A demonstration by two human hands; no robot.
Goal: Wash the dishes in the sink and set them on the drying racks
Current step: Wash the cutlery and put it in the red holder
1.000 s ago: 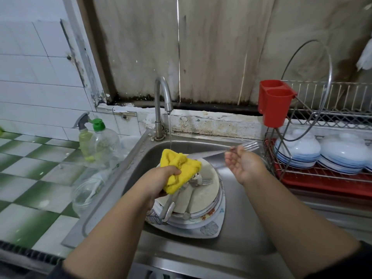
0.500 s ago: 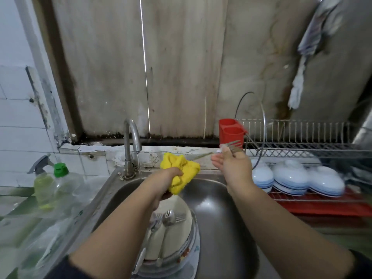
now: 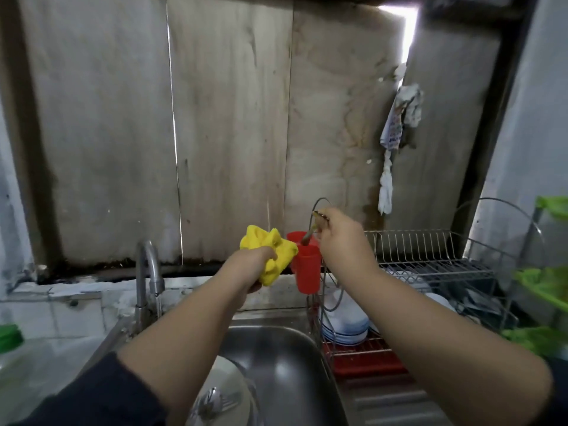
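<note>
Two bare forearms are seen, w/ dark sleeves pushed up approx. to the elbows. Left sleeve: dark navy/black fabric, soft, bunched in folds well back from the left hand. Right sleeve: same dark fabric, only a narrow edge is shown at the frame's right, far behind the right hand. No rings, watch or gloves are seen on either hand or wrist.

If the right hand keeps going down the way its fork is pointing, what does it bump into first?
Most likely the red cutlery cup. The right hand holds the fork tip-down right above the cup's open top, so the fork should slide inside before the hand meets the rim. Depth is hard to judge from this one view.
</note>
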